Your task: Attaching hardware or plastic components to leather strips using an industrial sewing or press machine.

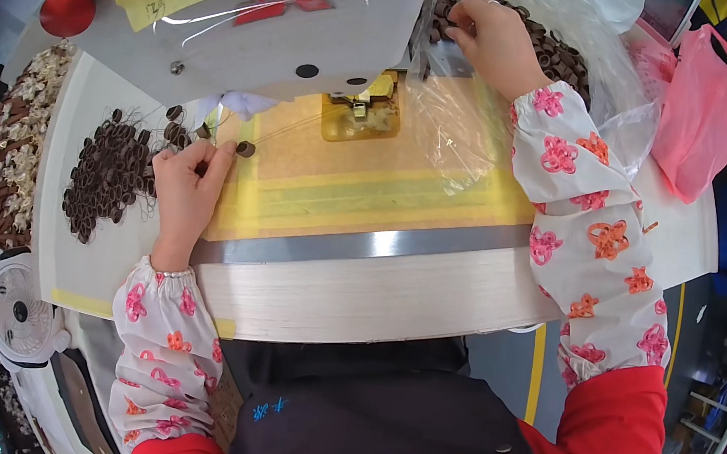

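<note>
While seated at sewing machine | left hand pinching dark loop, near-left by loop pile | right hand fingers curled into far-right loop bag, grasp unclear

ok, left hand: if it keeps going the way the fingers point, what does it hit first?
Likely the small brown loop just off the left hand's fingertips. Beyond it sit the white fabric bit and the grey machine head; depth is unclear.

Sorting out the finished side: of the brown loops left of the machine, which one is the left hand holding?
The single brown loop at the left hand's fingertips, lying alone on the yellow mat, right of the loose pile.
</note>
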`<action>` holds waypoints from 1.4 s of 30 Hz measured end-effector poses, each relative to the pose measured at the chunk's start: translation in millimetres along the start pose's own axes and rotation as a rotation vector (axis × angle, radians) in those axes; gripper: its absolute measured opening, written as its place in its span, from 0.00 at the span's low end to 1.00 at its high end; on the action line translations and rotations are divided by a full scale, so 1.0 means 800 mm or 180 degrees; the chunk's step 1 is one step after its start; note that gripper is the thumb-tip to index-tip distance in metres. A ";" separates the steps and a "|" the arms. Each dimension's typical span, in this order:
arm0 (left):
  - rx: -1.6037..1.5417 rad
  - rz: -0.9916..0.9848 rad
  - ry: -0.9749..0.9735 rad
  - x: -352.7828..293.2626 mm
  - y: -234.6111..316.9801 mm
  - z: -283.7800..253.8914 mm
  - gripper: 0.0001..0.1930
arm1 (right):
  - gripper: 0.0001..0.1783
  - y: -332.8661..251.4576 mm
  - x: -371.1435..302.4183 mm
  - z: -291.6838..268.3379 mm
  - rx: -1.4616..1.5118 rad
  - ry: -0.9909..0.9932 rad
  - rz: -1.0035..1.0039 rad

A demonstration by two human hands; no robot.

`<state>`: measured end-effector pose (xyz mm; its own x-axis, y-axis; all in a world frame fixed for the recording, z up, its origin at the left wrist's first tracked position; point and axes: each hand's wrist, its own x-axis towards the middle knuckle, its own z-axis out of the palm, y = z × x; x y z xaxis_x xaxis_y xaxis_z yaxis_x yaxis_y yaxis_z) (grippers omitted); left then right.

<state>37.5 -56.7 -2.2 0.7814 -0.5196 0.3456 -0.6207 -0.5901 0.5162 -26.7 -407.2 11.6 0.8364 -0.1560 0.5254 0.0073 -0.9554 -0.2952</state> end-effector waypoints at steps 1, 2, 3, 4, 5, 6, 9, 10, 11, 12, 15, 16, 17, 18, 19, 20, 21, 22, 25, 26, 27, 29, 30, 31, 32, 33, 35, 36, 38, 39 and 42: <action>-0.0490 -0.0363 -0.0069 0.000 0.002 0.000 0.11 | 0.11 -0.001 0.001 0.008 0.0028 -0.0037 -0.0095; -0.0982 -0.0725 -0.0133 0.000 0.004 0.000 0.11 | 0.11 -0.001 0.003 0.018 0.0055 -0.0072 -0.0190; -0.0836 -0.0413 0.0041 0.001 0.010 -0.003 0.09 | 0.12 -0.001 0.005 0.026 0.0080 -0.0105 -0.0284; -0.0702 -0.0108 0.0195 0.004 0.017 -0.004 0.08 | 0.11 -0.005 0.004 0.029 0.0055 -0.0102 -0.0246; -0.0578 0.0202 0.0349 0.005 0.027 -0.003 0.07 | 0.11 -0.001 0.002 0.032 -0.0011 -0.0103 -0.0174; -0.0185 0.0455 0.0212 0.007 0.040 0.002 0.07 | 0.10 0.007 0.001 0.036 -0.0084 -0.0102 -0.0099; 0.0315 0.1101 -0.0017 0.011 0.073 0.032 0.11 | 0.11 0.003 0.001 0.035 -0.0232 -0.0134 -0.0022; -0.0023 0.1303 0.0023 0.013 0.078 0.051 0.12 | 0.12 0.002 0.000 0.033 -0.0202 -0.0014 -0.0070; -0.0100 0.1178 0.0044 0.015 0.085 0.065 0.12 | 0.12 -0.005 0.000 0.027 -0.0177 0.0100 -0.0119; -0.0178 0.1054 0.0064 0.017 0.091 0.077 0.12 | 0.14 -0.011 -0.004 0.016 -0.0163 0.0130 -0.0282; -0.0109 0.0745 0.0007 0.028 0.091 0.089 0.10 | 0.14 -0.054 -0.028 -0.016 0.1620 -0.0850 0.0607; -0.0021 0.0646 -0.0038 0.029 0.089 0.089 0.09 | 0.13 -0.071 -0.038 -0.020 0.2207 -0.1121 0.0850; 0.0058 0.0638 -0.0051 0.029 0.088 0.091 0.09 | 0.13 -0.088 -0.046 -0.022 0.2784 -0.1369 0.1115; 0.0144 0.0624 -0.0060 0.028 0.085 0.091 0.10 | 0.12 -0.100 -0.052 -0.021 0.3367 -0.1614 0.1379; 0.0244 0.0625 -0.0072 0.029 0.084 0.091 0.10 | 0.11 -0.105 -0.055 -0.018 0.3550 -0.1661 0.1539; 0.0079 0.0481 -0.0216 0.029 0.085 0.088 0.09 | 0.10 -0.108 -0.057 -0.014 0.3734 -0.1712 0.1695; -0.0083 0.0332 -0.0358 0.029 0.088 0.082 0.09 | 0.09 -0.111 -0.059 -0.012 0.3919 -0.1764 0.1850; -0.0238 0.0158 -0.0482 0.028 0.089 0.076 0.09 | 0.10 -0.113 -0.060 -0.011 0.4020 -0.1718 0.1931; -0.1036 -0.0220 -0.0720 0.027 0.088 0.069 0.09 | 0.11 -0.116 -0.063 -0.007 0.4176 -0.1585 0.2035; -0.1342 -0.0272 -0.0837 0.027 0.090 0.066 0.09 | 0.11 -0.117 -0.065 -0.005 0.4135 -0.1541 0.1973; -0.1651 -0.0323 -0.0954 0.026 0.093 0.063 0.08 | 0.12 -0.118 -0.067 -0.004 0.4093 -0.1496 0.1914; -0.2195 -0.0345 -0.0985 0.025 0.092 0.065 0.08 | 0.10 -0.122 -0.066 -0.005 0.4081 -0.1538 0.1815; -0.2439 -0.0318 -0.0900 0.026 0.090 0.070 0.08 | 0.09 -0.122 -0.066 -0.006 0.4073 -0.1556 0.1769; -0.2668 -0.0283 -0.0812 0.026 0.089 0.071 0.07 | 0.10 -0.122 -0.065 -0.007 0.3986 -0.1651 0.1787; -0.2608 -0.0265 -0.0964 0.027 0.090 0.068 0.09 | 0.10 -0.121 -0.065 -0.007 0.3898 -0.1744 0.1807; -0.2549 -0.0246 -0.1116 0.027 0.092 0.064 0.10 | 0.11 -0.120 -0.065 -0.008 0.3808 -0.1836 0.1828; -0.2442 -0.0199 -0.1311 0.026 0.093 0.062 0.12 | 0.11 -0.122 -0.063 -0.009 0.3681 -0.1843 0.1873; -0.2400 -0.0164 -0.1363 0.026 0.093 0.063 0.13 | 0.11 -0.124 -0.062 -0.008 0.3617 -0.1846 0.1895; -0.2281 -0.0073 -0.1408 0.026 0.096 0.065 0.14 | 0.12 -0.125 -0.067 0.000 0.3744 -0.1570 0.1785; -0.2197 -0.0029 -0.1397 0.025 0.097 0.067 0.14 | 0.12 -0.125 -0.069 0.002 0.3806 -0.1431 0.1728; -0.1937 -0.0002 -0.1430 0.025 0.095 0.066 0.14 | 0.12 -0.127 -0.064 -0.006 0.3618 -0.1870 0.1808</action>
<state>2.6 -144.7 2.9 0.5996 -0.7981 0.0597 -0.3732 -0.2129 0.9030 -73.2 -303.7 18.4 0.9772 -0.0514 -0.2058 -0.2075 -0.0303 -0.9778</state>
